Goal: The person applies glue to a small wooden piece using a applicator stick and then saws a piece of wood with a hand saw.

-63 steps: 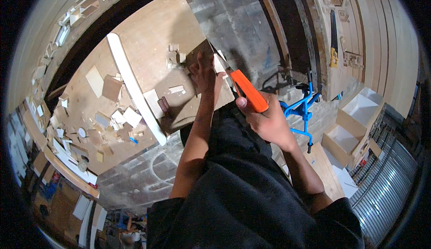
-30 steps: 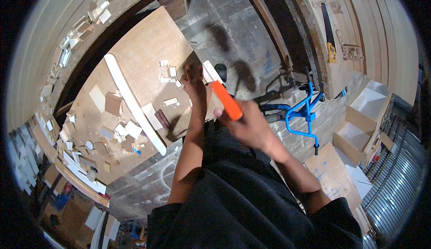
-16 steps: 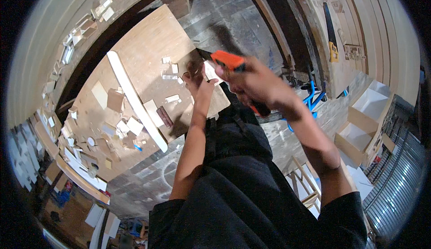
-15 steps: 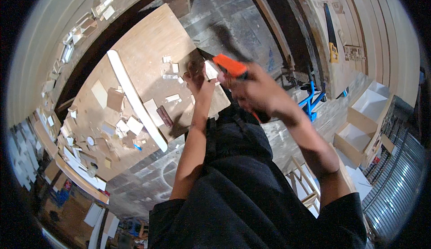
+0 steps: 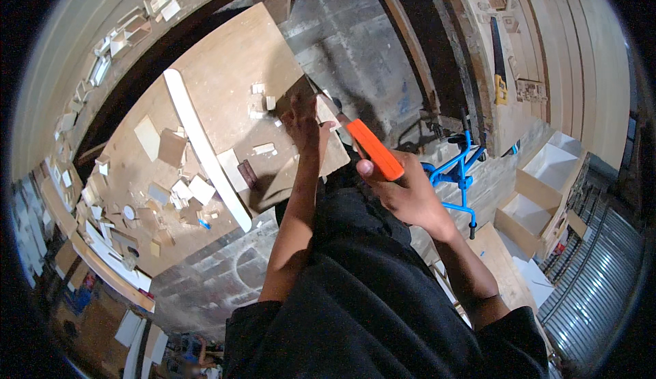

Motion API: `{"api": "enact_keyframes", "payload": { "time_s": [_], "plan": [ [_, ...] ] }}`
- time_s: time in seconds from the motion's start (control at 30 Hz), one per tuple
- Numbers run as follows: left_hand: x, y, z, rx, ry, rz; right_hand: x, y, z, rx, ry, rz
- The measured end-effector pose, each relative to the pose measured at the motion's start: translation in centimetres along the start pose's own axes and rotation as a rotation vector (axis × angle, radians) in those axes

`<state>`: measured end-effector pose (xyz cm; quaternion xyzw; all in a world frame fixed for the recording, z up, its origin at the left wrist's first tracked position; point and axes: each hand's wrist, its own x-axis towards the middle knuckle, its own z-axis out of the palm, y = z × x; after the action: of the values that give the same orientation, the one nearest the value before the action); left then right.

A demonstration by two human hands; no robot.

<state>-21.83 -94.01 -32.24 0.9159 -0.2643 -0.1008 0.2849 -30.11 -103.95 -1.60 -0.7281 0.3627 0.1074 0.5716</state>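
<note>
An orange-handled handsaw (image 5: 376, 150) is in my right hand (image 5: 406, 194), whose fingers are wrapped round the grip. Its blade slants up and left from the handle, along the edge of the plywood tabletop (image 5: 239, 48). At that edge my left hand (image 5: 304, 130) presses on a small pale piece of wood (image 5: 327, 110), with the thumb against its near side. The blade lies beside this piece; whether its teeth are in the wood I cannot tell. Left of my left hand lie several small offcuts (image 5: 264, 148). A dark brown block (image 5: 247, 173) rests farther left.
A long white strip (image 5: 205, 147) crosses the tabletop, with scattered offcuts (image 5: 181, 191) beyond it. To the right are a blue tubular frame (image 5: 454, 174) and open boxes (image 5: 523, 212). Another handsaw, with a yellow handle (image 5: 501, 91), lies on the right-hand bench.
My right hand has drawn the saw back, right and toward my body, so more blade shows near the handle. My left hand stays at the table edge.
</note>
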Motion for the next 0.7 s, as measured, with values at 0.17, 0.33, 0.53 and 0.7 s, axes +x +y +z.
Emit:
{"api": "enact_keyframes", "payload": {
  "time_s": [0.17,0.33,0.53,0.7],
  "plan": [
    [0.8,0.5,-0.7,0.028,0.08,-0.003,0.6,-0.1,0.8,0.1,-0.022,0.065],
    [0.5,1.3,-1.7,0.029,-0.04,-0.041,0.0,-0.1,1.0,0.048,0.019,0.048],
    [0.2,1.4,-1.4,0.024,-0.047,-0.078,0.9,-1.2,0.4,0.061,-0.051,0.099],
    [0.0,0.7,0.1,-0.04,-0.033,-0.112,0.2,-1.7,-0.5,-0.059,-0.009,0.045]
  ]
}}
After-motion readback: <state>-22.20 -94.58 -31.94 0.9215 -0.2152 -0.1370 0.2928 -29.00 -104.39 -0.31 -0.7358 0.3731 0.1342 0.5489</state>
